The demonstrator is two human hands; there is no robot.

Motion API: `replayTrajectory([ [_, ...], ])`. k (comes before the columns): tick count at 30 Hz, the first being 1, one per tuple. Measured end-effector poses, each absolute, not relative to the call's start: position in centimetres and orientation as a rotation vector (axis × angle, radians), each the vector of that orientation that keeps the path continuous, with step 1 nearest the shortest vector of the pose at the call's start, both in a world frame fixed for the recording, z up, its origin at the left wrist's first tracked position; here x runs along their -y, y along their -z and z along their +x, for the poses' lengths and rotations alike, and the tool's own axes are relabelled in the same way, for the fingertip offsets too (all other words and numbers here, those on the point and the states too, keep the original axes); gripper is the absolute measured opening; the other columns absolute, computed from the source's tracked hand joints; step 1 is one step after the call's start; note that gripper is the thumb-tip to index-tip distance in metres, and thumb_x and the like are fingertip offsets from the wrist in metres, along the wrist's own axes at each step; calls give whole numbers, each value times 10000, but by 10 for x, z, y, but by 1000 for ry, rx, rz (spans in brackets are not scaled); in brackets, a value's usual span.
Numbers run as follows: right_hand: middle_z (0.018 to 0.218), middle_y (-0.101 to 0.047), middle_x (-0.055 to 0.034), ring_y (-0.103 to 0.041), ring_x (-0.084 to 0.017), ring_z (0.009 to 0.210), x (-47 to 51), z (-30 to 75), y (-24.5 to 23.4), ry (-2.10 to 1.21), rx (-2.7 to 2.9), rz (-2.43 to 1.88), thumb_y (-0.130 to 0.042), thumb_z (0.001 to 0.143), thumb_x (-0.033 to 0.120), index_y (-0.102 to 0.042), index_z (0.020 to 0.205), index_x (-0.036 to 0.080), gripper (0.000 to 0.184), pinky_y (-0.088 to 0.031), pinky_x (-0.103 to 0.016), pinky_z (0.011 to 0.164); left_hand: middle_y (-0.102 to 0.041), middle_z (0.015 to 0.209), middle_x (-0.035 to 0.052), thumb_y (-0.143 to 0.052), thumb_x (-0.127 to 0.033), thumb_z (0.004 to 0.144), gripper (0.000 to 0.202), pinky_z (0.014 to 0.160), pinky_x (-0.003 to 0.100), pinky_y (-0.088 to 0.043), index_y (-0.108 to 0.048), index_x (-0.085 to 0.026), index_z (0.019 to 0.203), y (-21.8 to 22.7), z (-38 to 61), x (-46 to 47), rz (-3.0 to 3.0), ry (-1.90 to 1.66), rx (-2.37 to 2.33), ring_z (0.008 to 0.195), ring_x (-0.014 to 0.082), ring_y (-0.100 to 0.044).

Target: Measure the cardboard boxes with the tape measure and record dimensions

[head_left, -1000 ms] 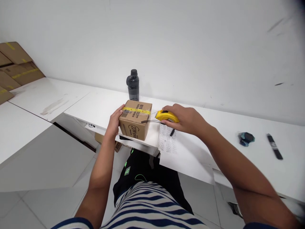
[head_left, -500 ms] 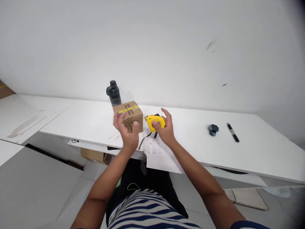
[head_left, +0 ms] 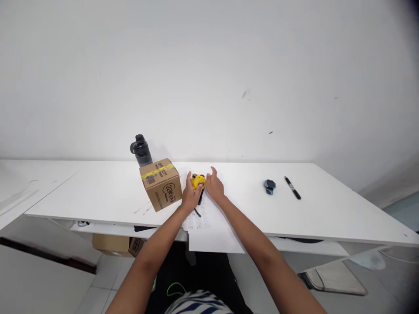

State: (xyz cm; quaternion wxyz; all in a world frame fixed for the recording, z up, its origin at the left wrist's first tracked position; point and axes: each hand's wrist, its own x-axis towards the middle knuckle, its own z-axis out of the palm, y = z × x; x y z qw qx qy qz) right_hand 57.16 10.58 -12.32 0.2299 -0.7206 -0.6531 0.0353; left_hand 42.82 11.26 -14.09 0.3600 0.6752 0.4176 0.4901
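My left hand (head_left: pixel 189 197) is closed around a yellow tape measure (head_left: pixel 198 179), its thumb lying across the case. Just to the right, my right hand (head_left: pixel 215 188) is beside the tape measure with thumb and forefinger apart; whether a fingertip touches the case is hard to tell. A black wrist strap (head_left: pixel 197 213) hangs below the tape measure. Under both hands lies printed paper (head_left: pixel 214 239), overhanging the table's front edge. A slim black object, partly hidden by the left hand, lies on it. Left of my hands stands a cardboard box (head_left: pixel 162 187) with yellow tape across its top.
A dark bottle (head_left: pixel 142 150) stands behind the box, near the wall. Farther right on the white table (head_left: pixel 242 205) are a dark watch-like object (head_left: pixel 270 186) and a black pen (head_left: pixel 292 188). Another cardboard box (head_left: pixel 113 245) is below the table at left.
The tape measure has passed from my right hand to my left. Both hands have come closer together, low over the paper. The view has shifted right and up.
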Motion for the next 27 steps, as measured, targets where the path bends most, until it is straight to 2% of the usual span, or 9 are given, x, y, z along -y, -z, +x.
replayTrajectory([
  [3, 1175, -625, -121, -658, -220, 902, -123, 587, 130, -19, 2147, -2064, -342, 948, 188, -425, 1397, 265, 463, -439, -278, 671, -592, 1211, 133, -579, -463, 845, 754, 946, 450, -425, -224, -258, 1478, 152, 428, -138, 1757, -1210, -1238, 1084, 298, -599],
  [6, 1108, -635, -105, -657, -218, 853, -127, 600, 136, -14, 2268, -2029, -412, 896, 131, -566, 1265, 255, 419, -423, -279, 664, -600, 1120, 104, -568, -410, 860, 650, 861, 409, -473, -255, -241, 1404, 162, 427, -154, 1704, -1208, -1263, 932, 232, -631],
  [9, 1109, -625, -112, -648, -222, 864, -123, 612, 141, 26, 2343, -2000, -400, 899, 113, -563, 1268, 243, 424, -414, -286, 674, -584, 1093, 93, -584, -405, 853, 555, 808, 359, -507, -302, -235, 1300, 166, 428, -166, 1571, -1247, -1177, 900, 193, -633],
  [13, 1097, -638, -80, -643, -198, 851, -114, 618, 149, 101, 2513, -1803, -357, 957, 164, -552, 1295, 311, 416, -395, -269, 654, -582, 1045, 67, -629, -423, 821, 552, 743, 329, -543, -315, -251, 1241, 168, 428, -177, 1429, -1278, -1060, 880, 178, -638],
  [18, 1039, -687, -101, -640, -202, 807, -107, 622, 164, 122, 2181, -1739, -335, 960, 177, -573, 1266, 207, 389, -404, -286, 673, -579, 1081, 68, -642, -424, 820, 564, 755, 333, -565, -332, -267, 1264, 168, 427, -176, 1342, -1295, -995, 921, 175, -636],
  [20, 988, -694, -90, -630, -193, 757, -104, 623, 168, 49, 1898, -1708, -352, 960, 234, -578, 1220, 189, 347, -414, -289, 677, -572, 1114, 76, -638, -428, 828, 591, 764, 330, -570, -324, -276, 1305, 166, 427, -174, 1293, -1323, -1000, 969, 186, -628],
  [23, 725, -637, -12, -555, -165, 606, -97, 618, 170, -162, 1596, -1607, -482, 911, 455, -610, 989, 211, 286, -400, -279, 614, -558, 1184, 90, -634, -443, 837, 668, 784, 326, -574, -287, -301, 1391, 163, 427, -172, 1254, -1336, -986, 1030, 199, -613],
  [25, 591, -540, 26, -494, -153, 552, -94, 611, 168, -333, 1471, -1538, -509, 866, 583, -575, 810, 227, 366, -374, -272, 568, -541, 1255, 102, -628, -461, 843, 719, 803, 324, -572, -255, -326, 1442, 162, 427, -173, 1257, -1320, -977, 1067, 207, -603],
  [27, 580, -528, 29, -464, -144, 529, -95, 601, 168, -538, 1368, -1442, -425, 876, 657, -557, 773, 232, 457, -356, -270, 536, -460, 1395, 106, -617, -478, 848, 752, 831, 320, -565, -224, -358, 1477, 163, 426, -175, 1276, -1303, -958, 1162, 226, -560],
])
